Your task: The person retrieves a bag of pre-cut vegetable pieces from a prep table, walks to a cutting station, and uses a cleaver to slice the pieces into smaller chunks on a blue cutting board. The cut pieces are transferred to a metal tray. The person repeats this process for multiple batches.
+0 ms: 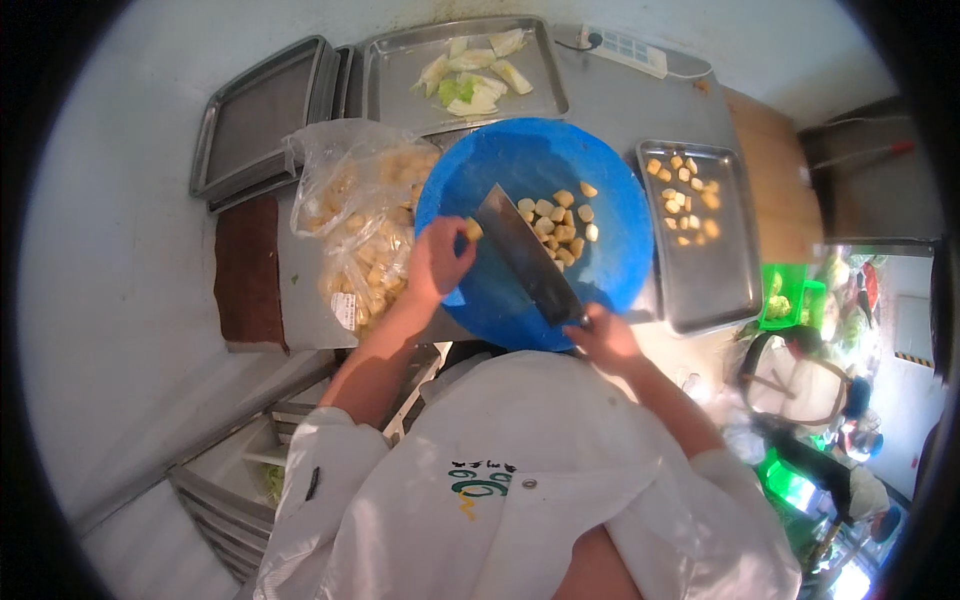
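Observation:
In my right hand [606, 339] is the handle of a cleaver. Its broad steel blade [529, 259] slants up and left over a round blue cutting board [626, 259]. Between the fingertips of my left hand [436, 259] is a small yellowish food chunk [472, 229], left of the blade. Several similar pale, golden-edged chunks [562, 234] are heaped on the board, right of the blade. Clear plastic bags [360, 247] of such chunks sit beside my left forearm; one bears a printed label.
At right, a metal tray [705, 277] holds scattered chunks. Cabbage leaves lie in a back tray [551, 75]. Stacked trays [259, 112] stand back left, a power strip [622, 51] back right. A brown mat [250, 274] lies left. Beyond, people [802, 382] are near green crates [784, 292].

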Action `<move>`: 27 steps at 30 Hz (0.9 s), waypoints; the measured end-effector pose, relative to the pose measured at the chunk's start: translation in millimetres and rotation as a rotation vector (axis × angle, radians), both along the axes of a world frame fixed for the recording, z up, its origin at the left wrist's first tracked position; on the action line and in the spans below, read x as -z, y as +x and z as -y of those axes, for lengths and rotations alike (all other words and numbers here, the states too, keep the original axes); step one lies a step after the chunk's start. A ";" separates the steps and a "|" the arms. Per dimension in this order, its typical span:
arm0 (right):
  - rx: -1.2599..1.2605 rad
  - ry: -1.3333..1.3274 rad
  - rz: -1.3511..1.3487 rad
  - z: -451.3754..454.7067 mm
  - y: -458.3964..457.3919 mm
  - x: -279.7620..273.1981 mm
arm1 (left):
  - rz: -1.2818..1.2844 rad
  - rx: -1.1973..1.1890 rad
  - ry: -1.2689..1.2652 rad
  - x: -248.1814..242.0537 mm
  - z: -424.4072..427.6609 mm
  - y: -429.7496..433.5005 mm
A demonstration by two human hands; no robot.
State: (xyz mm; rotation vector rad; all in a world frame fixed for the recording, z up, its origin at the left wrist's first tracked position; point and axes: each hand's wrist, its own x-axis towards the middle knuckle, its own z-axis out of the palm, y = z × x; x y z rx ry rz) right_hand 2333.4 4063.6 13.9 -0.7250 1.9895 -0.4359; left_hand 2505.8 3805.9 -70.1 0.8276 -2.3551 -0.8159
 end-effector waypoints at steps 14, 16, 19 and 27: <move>-0.411 -0.084 -0.328 -8.5 -3.9 -56.0 | -0.050 0.110 -0.240 13.5 -34.2 8.0; -0.426 -0.083 -0.328 -5.6 -3.4 -45.2 | -0.031 0.121 -0.216 15.3 -33.4 8.9; -0.412 -0.033 -0.298 12.9 3.1 -22.8 | 0.118 0.085 -0.113 16.0 -29.3 10.1; 0.039 -0.200 -0.038 12.8 -0.8 -5.3 | 0.063 0.035 -0.119 14.4 -44.0 -0.6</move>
